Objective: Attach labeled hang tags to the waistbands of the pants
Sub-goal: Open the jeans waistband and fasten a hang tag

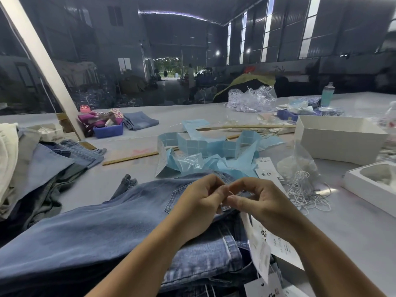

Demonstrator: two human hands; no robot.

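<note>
Left hand: your left hand (pixel 200 197) has its fingers curled in, thumb and fingertips pinching something very small at the point where both hands meet.
Right hand: your right hand (pixel 257 200) mirrors it, fingertips pinched against the left; what they hold looks like a thin string loop, but it is too fine to be sure.
Hang tag: the white tag (pixel 260 249) dangles just below your right wrist, at about 5 o'clock from the pinch, long side running down toward you.
Pants: the blue jeans (pixel 102 224) lie under both hands, legs stretching off to 8 o'clock, waistband end beneath your fingers.
Key relation: tag and waistband are both on the right hand's side, so the right hand is nearer to pull the loop through.
Spare strings: a tangle of white strings (pixel 306 194) sits at 3 o'clock, near your right hand.
Hidden: the belt loop or hole being threaded is covered by your fingers.
</note>
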